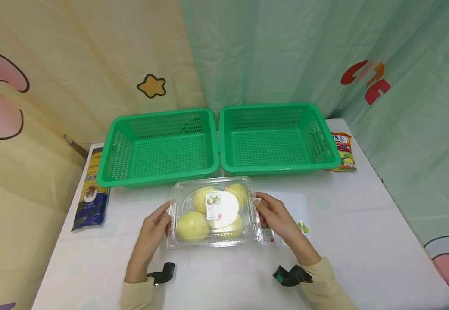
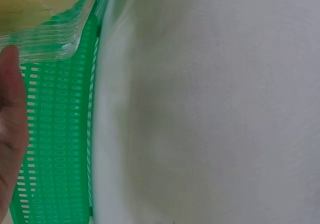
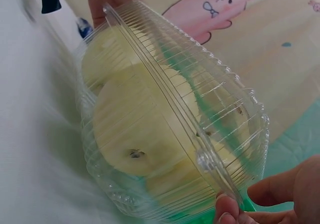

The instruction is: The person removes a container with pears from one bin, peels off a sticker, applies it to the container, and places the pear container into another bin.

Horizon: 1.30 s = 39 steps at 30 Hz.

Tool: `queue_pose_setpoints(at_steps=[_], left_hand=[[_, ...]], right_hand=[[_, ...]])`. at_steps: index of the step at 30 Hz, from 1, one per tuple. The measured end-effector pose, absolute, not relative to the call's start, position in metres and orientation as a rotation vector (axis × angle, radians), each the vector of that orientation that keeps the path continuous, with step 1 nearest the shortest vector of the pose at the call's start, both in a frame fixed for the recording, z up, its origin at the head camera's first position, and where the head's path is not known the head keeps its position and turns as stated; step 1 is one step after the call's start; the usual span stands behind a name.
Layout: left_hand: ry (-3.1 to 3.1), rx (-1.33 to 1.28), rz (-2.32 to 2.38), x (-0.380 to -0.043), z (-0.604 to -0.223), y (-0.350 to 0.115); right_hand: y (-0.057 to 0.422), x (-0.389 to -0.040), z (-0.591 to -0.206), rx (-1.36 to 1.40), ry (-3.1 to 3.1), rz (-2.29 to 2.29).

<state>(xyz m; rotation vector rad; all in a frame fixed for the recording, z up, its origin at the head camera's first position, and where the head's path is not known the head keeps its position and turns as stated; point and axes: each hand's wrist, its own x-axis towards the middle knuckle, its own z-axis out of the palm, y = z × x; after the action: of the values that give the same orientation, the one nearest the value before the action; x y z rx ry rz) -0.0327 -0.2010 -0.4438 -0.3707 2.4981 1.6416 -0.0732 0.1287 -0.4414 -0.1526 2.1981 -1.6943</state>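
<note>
A clear plastic clamshell box (image 1: 213, 243) of yellow pear-like fruits (image 1: 192, 225) is held up above the table between both hands. A white label (image 1: 212, 206) with a fruit picture shows on its lid. My left hand (image 1: 149, 234) grips the left edge, thumb toward me. My right hand (image 1: 279, 217) pinches the right edge between thumb and fingers. In the right wrist view the box (image 3: 145, 119) looks closed, its rim seam tilted across the view. The left wrist view shows only the thumb side of the left hand (image 2: 11, 114) by a box corner (image 2: 55, 49).
Two green baskets, left (image 1: 166, 155) and right (image 1: 267, 148), stand side by side behind the box. A blue and yellow packet (image 1: 92, 193) lies at the left, an orange snack bag (image 1: 344, 153) at the right. Fruit-printed paper (image 1: 296, 206) lies by the right hand. Curtains hang behind.
</note>
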Motion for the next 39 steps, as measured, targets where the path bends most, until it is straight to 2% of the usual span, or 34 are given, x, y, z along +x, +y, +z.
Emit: queue_pose_setpoints(at_steps=[16,24,33,39], left_hand=[[2.334,0.055,1.875,-0.027,-0.438,-0.208],[2.274,0.105,1.944,-0.026,-0.434,-0.207],[2.352,0.039,1.896,-0.024,-0.431,-0.205],[2.302,0.140,1.976,-0.025,-0.429,-0.201]], right_hand=[[0.139,-0.068,-0.429,-0.231,2.170,-1.752],[0.141,-0.065,-0.425,-0.251,2.179,-1.769],[0.141,-0.064,-0.417,-0.248,2.204,-1.772],[0.141,-0.063,-0.414,-0.229,2.240,-1.785]])
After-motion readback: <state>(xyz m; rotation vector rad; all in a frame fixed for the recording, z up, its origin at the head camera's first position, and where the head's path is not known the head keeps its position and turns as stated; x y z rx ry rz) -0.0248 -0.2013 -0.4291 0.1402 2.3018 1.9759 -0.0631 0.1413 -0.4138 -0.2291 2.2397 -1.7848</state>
